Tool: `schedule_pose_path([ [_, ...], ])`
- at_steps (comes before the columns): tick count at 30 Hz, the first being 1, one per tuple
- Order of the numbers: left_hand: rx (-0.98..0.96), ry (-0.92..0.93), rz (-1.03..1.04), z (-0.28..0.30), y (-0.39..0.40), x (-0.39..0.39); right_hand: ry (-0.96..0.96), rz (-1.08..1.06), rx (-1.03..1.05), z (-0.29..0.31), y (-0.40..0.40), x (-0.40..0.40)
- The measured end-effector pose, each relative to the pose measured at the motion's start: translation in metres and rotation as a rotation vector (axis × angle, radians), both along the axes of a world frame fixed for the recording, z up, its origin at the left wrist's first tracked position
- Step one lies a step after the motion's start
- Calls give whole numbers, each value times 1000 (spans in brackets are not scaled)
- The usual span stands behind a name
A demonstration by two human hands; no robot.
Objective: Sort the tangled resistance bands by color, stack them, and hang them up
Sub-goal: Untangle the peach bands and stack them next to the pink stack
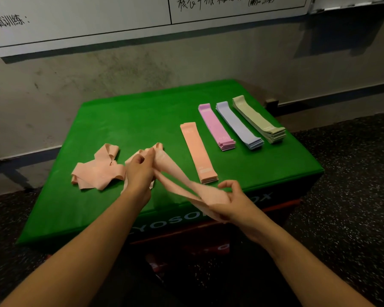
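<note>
A peach resistance band (179, 183) stretches between my two hands above the green cloth (120, 120). My left hand (140, 171) pinches its far end, and my right hand (233, 202) grips its near end at the cloth's front edge. A loose tangle of peach bands (98, 171) lies to the left of my left hand. Four flat stacks lie to the right: peach (197, 151), pink (215, 127), blue (238, 126) and green (258, 119).
The green cloth covers a dark box with white lettering (171, 222) on its front. A grey wall (120, 69) with a whiteboard (80, 21) rises just behind the box. Dark speckled floor (350, 196) surrounds it.
</note>
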State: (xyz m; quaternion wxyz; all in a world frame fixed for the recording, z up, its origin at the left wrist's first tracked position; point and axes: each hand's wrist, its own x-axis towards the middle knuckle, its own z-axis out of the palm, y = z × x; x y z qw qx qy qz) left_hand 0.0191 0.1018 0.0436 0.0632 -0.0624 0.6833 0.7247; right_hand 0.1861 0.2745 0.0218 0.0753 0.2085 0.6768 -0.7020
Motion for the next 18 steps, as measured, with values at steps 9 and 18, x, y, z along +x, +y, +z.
schedule_pose_path([
  [9,-83,22,16,-5,-2,0,-16,212,329,2,0,4],
  [18,-30,13,45,-6,-5,-2,175,-50,49,1,0,4],
])
